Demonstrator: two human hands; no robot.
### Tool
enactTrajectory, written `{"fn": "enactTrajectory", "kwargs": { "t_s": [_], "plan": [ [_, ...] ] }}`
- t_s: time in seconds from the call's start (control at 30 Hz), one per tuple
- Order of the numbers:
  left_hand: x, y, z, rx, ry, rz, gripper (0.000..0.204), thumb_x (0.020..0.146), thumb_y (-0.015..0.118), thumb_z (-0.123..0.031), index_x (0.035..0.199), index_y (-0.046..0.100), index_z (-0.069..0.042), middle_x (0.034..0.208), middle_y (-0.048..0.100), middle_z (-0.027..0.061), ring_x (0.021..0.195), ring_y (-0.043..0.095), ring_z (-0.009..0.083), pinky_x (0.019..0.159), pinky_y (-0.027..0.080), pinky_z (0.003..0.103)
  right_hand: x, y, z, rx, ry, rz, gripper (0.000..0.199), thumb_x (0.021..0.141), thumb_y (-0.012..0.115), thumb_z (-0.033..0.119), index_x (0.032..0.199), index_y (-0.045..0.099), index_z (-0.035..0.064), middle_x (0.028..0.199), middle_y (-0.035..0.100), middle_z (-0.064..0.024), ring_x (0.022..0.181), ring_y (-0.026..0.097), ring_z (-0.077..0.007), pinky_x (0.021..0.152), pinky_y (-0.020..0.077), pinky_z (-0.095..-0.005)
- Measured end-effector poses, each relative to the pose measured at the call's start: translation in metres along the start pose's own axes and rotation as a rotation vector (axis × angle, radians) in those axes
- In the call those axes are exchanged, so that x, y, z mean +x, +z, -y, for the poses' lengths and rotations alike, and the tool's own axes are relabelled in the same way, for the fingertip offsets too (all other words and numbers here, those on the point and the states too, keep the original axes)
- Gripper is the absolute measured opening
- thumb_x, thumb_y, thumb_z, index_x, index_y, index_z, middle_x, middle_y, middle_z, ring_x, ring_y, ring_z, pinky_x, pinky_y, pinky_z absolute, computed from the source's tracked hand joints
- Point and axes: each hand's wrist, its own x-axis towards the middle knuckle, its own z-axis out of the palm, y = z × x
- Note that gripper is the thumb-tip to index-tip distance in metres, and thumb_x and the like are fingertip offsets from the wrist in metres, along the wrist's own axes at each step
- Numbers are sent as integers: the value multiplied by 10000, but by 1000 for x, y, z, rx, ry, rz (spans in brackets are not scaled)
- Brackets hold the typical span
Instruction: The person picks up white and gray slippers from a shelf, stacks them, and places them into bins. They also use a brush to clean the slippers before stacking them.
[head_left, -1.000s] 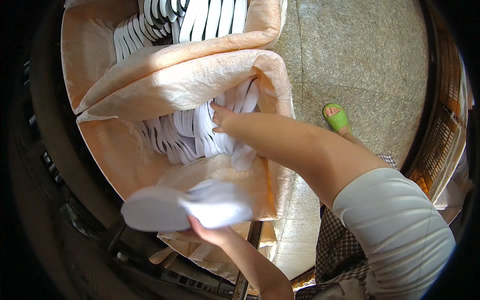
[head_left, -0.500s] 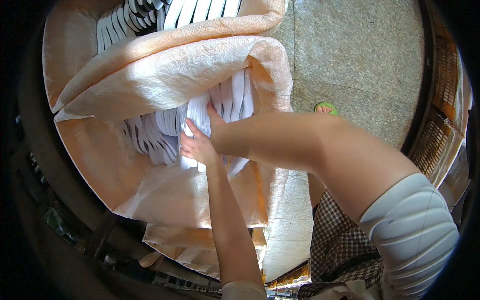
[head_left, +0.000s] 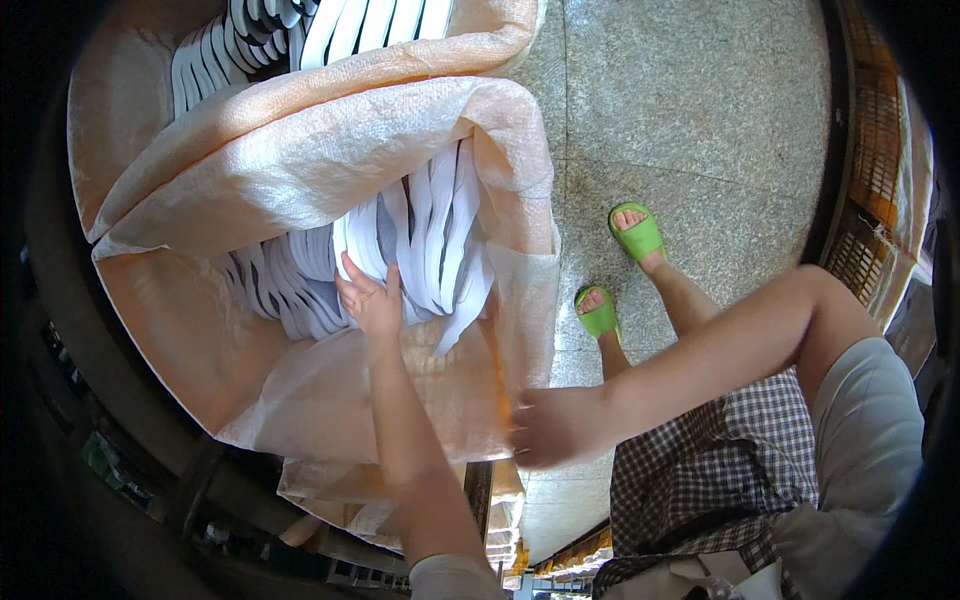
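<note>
- Head view, upper left: rear sack (head_left: 115,110), pale orange, holding black-and-white strips (head_left: 365,35) stood in rows.
- Front sack (head_left: 190,340), just below it, folded walls touching the rear one. White pieces (head_left: 435,220) sit inside on edge: tight row at left, looser bunch at right.
- Left hand (head_left: 372,302): in the front sack, fingers spread against the white pieces, thumb apart. Looks like flat pressure, not a closed grasp. Risk: pushing off-centre could fan the row or tip pieces flat.
- Right end of the bunch: uneven gaps, lowest piece slanting out of line. Likely weak spot — little side support there, so a knock could make it slump.
- Right hand (head_left: 560,428): by the front sack's lower right corner, well apart from the pieces. Motion-blurred; can't tell whether it's clenched, or touching the sack. If it snags the rim, the soft wall could fold in and disturb the stack.
- Further right: green sandals (head_left: 645,238) on the stone floor (head_left: 690,100), checked cloth (head_left: 720,440) below, slatted crate (head_left: 868,240) at the edge. All clear of the sacks.
</note>
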Motion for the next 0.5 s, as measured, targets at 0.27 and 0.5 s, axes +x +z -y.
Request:
{"fn": "enactTrajectory", "kwargs": {
  "t_s": [0.27,0.5],
  "plan": [
    [-96,-48,12,153,206,382,596,681,755,-378,1100,529,-20,1131,533,188,1043,512,378,875,396,504,-143,-7,70,318,392,519,219,800,593,222,972,613,88,929,624,-70,918,616,-253,765,490,-391],
    [-136,-25,-42,-26,-154,539,263,850,589,-257,908,596,-1,809,628,173,745,613,339,672,469,425,-179,-14,87,302,724,469,290,773,613,232,1019,605,79,976,630,-94,951,609,-275,792,477,-418]
  ]
}}
